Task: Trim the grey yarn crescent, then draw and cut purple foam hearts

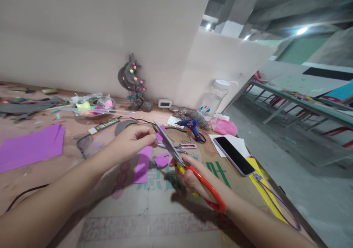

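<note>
My left hand [138,140] pinches a small purple piece [160,133] between thumb and fingers, beside the scissor blades. In my right hand [194,176] are scissors [208,191] with red and yellow handles, their metal blades pointing up and to the left at the small piece. Below the hands, a purple strip [142,165] and a purple scrap [162,160] with a cut-out lie on the printed cardboard [118,207]. A pink-handled tool [187,146] lies behind the blades. At the far left is a large purple sheet [33,147].
A blue glue gun [193,126], grey yarn [197,117] and a clear bottle [213,101] stand or lie at the back. A phone [234,156] rests on white paper at the right. Glasses [83,145], a bowl of pompoms [92,110] and a moon-shaped decoration [132,77] are farther left.
</note>
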A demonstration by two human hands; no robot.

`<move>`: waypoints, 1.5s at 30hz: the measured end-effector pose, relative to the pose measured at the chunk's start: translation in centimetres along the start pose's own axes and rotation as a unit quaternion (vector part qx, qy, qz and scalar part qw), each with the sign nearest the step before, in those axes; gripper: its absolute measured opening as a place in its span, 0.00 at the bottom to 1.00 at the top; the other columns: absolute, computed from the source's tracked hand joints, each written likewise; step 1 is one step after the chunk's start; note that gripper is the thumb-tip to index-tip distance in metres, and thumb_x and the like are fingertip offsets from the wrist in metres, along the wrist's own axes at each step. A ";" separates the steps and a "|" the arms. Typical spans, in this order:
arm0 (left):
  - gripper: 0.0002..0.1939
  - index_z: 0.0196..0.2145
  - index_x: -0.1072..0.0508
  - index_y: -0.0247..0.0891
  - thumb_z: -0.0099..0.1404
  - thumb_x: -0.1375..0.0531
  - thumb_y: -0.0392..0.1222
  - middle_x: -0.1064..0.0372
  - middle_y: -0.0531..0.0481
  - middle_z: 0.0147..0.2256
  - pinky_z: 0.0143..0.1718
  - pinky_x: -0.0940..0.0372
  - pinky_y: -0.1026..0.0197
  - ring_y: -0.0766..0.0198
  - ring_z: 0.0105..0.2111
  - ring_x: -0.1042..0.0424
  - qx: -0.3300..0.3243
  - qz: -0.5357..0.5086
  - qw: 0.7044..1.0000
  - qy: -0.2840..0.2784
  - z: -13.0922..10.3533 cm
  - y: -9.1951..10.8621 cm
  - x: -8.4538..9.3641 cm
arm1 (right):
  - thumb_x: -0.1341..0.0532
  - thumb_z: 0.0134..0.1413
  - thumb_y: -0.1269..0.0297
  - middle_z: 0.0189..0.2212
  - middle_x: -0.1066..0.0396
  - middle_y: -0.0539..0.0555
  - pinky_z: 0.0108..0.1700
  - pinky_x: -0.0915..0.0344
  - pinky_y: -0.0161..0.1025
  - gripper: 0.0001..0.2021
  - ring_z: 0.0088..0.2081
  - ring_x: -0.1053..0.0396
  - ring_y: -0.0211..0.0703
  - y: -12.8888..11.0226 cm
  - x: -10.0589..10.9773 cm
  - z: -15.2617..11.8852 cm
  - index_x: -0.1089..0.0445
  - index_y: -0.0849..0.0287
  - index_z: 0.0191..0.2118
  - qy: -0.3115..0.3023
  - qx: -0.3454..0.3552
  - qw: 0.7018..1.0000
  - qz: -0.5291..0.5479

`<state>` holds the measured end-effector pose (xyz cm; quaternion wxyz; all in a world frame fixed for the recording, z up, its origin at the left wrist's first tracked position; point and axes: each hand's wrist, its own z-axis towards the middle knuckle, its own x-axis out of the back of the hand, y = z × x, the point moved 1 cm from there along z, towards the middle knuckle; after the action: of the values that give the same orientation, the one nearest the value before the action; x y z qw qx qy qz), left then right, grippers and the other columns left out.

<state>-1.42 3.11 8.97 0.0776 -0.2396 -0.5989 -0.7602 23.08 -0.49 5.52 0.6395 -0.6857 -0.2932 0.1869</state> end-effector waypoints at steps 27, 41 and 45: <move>0.15 0.25 0.28 0.40 0.62 0.44 0.52 0.24 0.51 0.28 0.37 0.33 0.59 0.58 0.33 0.25 0.010 0.026 0.999 -0.022 0.2 -0.3 0.7 | 0.36 0.55 0.34 0.26 0.46 0.44 0.21 0.54 0.30 0.31 0.22 0.53 0.30 1.2 0.1 0.4 0.32 0.58 0.50 0.010 -0.028 0.999 0.021; 0.18 0.26 0.25 0.42 0.61 0.40 0.58 0.26 0.51 0.26 0.31 0.38 0.60 0.59 0.29 0.28 0.133 0.164 0.969 -0.127 0.1 -3.2 5.5 | 0.38 0.57 0.32 0.22 0.46 0.41 0.17 0.52 0.28 0.31 0.18 0.52 0.28 2.5 0.6 1.3 0.35 0.58 0.49 -0.002 -0.027 0.999 0.045; 0.22 0.17 0.28 0.41 0.53 0.35 0.62 0.30 0.49 0.19 0.27 0.42 0.58 0.58 0.20 0.33 0.216 0.225 0.946 -0.088 0.2 -7.1 9.4 | 0.45 0.63 0.34 0.21 0.43 0.41 0.16 0.51 0.29 0.29 0.15 0.51 0.29 3.9 2.6 2.6 0.37 0.58 0.49 0.035 0.036 0.994 0.097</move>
<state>-12.47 6.79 7.11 0.2431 -0.4115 -0.6837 -0.5515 24.02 3.16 1.71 0.6526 -0.6936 -0.1958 0.2340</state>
